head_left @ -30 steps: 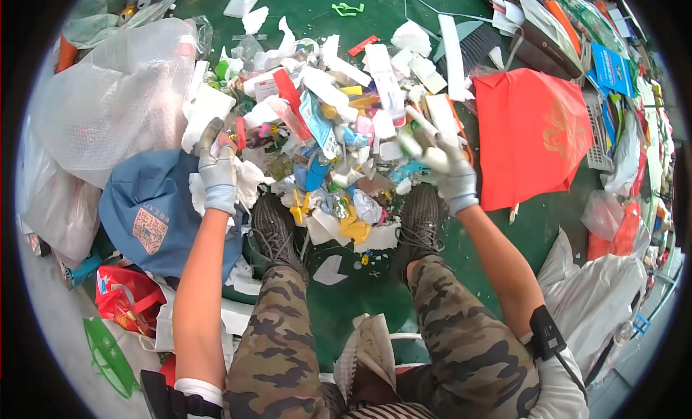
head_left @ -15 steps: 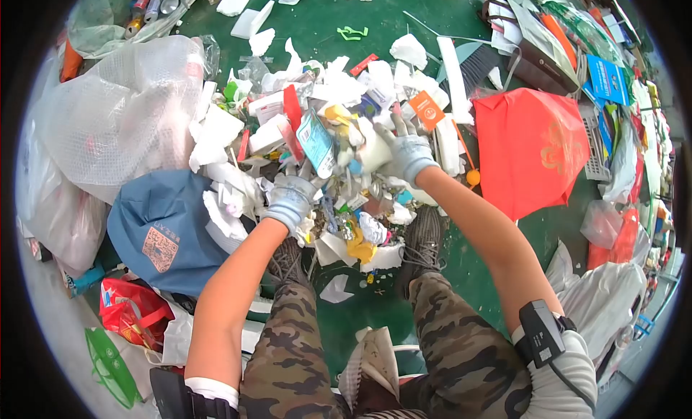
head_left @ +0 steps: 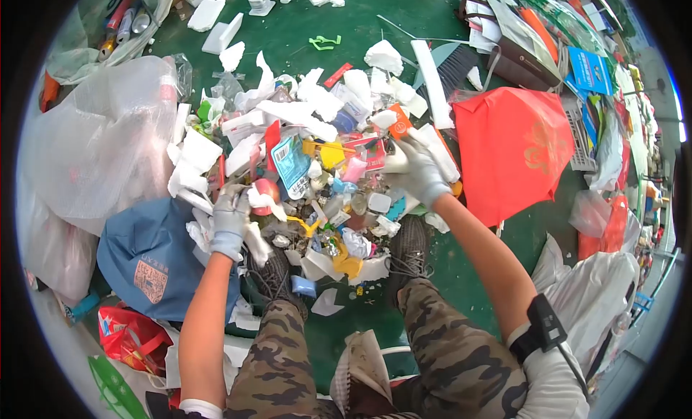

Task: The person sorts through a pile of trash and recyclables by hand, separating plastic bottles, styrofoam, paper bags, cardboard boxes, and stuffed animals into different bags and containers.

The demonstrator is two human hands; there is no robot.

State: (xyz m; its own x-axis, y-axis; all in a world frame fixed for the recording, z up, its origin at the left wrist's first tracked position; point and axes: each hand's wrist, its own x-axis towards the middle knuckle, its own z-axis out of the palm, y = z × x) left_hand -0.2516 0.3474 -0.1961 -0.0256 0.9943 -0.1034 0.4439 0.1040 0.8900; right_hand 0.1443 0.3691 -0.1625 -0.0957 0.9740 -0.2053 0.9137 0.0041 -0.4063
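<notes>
A heap of mixed waste point(head_left: 339, 159) lies on the green floor between my shoes, with white foam pieces, a blue-and-white packet point(head_left: 290, 166) and a yellow piece point(head_left: 331, 156). On the heap's left side is my left hand point(head_left: 231, 221), in a pale glove, its fingers curled beside white foam scraps; whatever they may hold is hidden. My right hand point(head_left: 422, 170), gloved too, rests at the right side with fingers spread, touching white material near an orange card point(head_left: 399, 121).
At the right stands a red bag point(head_left: 512, 156), with a dustpan brush point(head_left: 454, 73) behind it. A blue bag point(head_left: 162, 260) and a translucent sack point(head_left: 108, 145) are at the left. Green floor point(head_left: 346, 347) shows between my legs.
My left hand has moved left, away from the middle of the heap. My right hand has shifted slightly right and down. The heap's middle is more spread out, and a small blue packet now shows by my left shoe.
</notes>
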